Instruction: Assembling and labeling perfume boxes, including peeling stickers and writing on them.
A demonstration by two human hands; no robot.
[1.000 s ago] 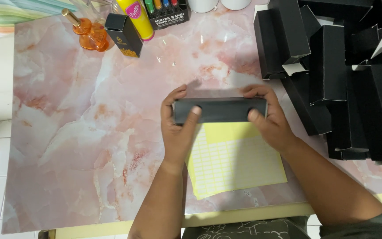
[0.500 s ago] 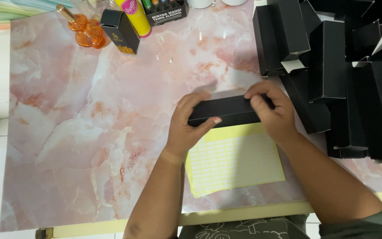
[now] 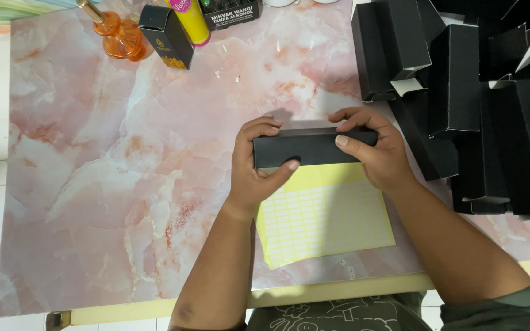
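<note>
Both hands grip one long black box [image 3: 305, 147], held level just above the yellow label sheet [image 3: 323, 214] lying on the pink marbled bench [image 3: 93, 153]. Left hand [image 3: 253, 168] pinches the box's left end, fingers over the top, thumb under the front edge. Right hand [image 3: 375, 150] clamps the right end likewise. Right of the box, a heap of black cartons [image 3: 473, 104] lies on the bench. Beyond the box, at the far edge: an orange bottle [image 3: 115, 34], a small black carton [image 3: 165, 35], a yellow tube [image 3: 190, 21].
</note>
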